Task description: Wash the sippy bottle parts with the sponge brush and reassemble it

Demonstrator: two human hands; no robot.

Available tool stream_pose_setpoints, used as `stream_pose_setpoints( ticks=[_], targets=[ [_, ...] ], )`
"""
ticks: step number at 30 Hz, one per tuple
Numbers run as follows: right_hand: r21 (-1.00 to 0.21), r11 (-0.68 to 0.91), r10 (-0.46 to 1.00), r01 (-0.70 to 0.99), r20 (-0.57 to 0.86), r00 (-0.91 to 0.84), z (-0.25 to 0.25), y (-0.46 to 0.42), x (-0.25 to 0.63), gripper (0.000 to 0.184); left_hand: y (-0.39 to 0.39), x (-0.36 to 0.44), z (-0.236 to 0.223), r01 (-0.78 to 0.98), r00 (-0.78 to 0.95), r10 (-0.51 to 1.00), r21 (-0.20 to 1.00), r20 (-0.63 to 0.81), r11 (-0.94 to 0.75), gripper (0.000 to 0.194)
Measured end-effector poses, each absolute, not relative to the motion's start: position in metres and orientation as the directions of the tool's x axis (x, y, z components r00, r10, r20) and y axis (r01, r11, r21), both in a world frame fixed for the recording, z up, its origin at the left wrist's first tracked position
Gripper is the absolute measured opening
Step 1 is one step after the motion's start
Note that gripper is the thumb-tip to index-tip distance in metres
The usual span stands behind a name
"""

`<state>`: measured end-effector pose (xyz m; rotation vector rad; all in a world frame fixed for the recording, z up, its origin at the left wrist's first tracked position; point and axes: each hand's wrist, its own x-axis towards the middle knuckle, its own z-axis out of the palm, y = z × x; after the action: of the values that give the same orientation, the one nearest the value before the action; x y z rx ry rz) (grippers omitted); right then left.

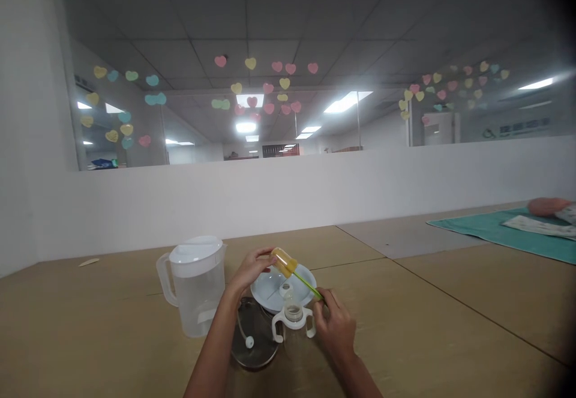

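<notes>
Green stick into yellow cup, both ends taken lol
My right hand pinches the stick, just beside the handled bottle; the cup's tipped above the pale bowl, gripped in my left hand. Tip: I'd hold the cup steady over the bowl and twist gently, staying clear of that bottle.

one yellow cup, one bowl, one pitcher
</notes>
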<state>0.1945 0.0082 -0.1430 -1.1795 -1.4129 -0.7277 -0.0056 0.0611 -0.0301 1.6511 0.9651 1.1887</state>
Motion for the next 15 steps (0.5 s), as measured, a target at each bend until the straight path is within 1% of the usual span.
stream_pose_setpoints(
  ticks=[2, 4, 6, 7, 9, 12, 15],
  targets=[
    [-0.149, 0.274, 0.267, 0.95, 0.961, 0.074, -0.143, 0.009, 0.195, 0.022, 0.063, -0.007, -0.029, 0.377, 0.113, 0.926, 0.847, 0.36, -0.375, 0.042],
    [-0.13, 0.249, 0.289, 0.96, 0.956, 0.055, -0.144, 0.01, 0.195, 0.022, 0.064, -0.009, -0.028, 0.617, 0.037, 0.9, 0.699, 0.433, -0.362, 0.041],
    [-0.136, 0.239, 0.316, 0.962, 0.947, 0.055, -0.144, 0.011, 0.194, 0.022, 0.063, -0.012, -0.028, 0.747, 0.041, 0.888, 0.576, 0.458, -0.332, 0.042],
    [-0.15, 0.234, 0.328, 0.961, 0.942, 0.068, -0.144, 0.011, 0.194, 0.022, 0.062, -0.015, -0.028, 0.775, 0.05, 0.889, 0.544, 0.456, -0.323, 0.042],
    [-0.206, 0.215, 0.355, 0.955, 0.927, 0.12, -0.143, 0.011, 0.195, 0.023, 0.061, -0.02, -0.028, 0.778, 0.049, 0.891, 0.542, 0.452, -0.318, 0.039],
    [-0.323, 0.17, 0.395, 0.931, 0.888, 0.236, -0.141, 0.01, 0.196, 0.025, 0.061, -0.032, -0.03, 0.715, 0.011, 0.913, 0.635, 0.407, -0.292, 0.033],
    [-0.408, 0.157, 0.444, 0.899, 0.843, 0.305, -0.138, 0.008, 0.196, 0.029, 0.065, -0.044, -0.037, 0.664, 0.02, 0.953, 0.709, 0.304, -0.239, 0.026]
  ],
)
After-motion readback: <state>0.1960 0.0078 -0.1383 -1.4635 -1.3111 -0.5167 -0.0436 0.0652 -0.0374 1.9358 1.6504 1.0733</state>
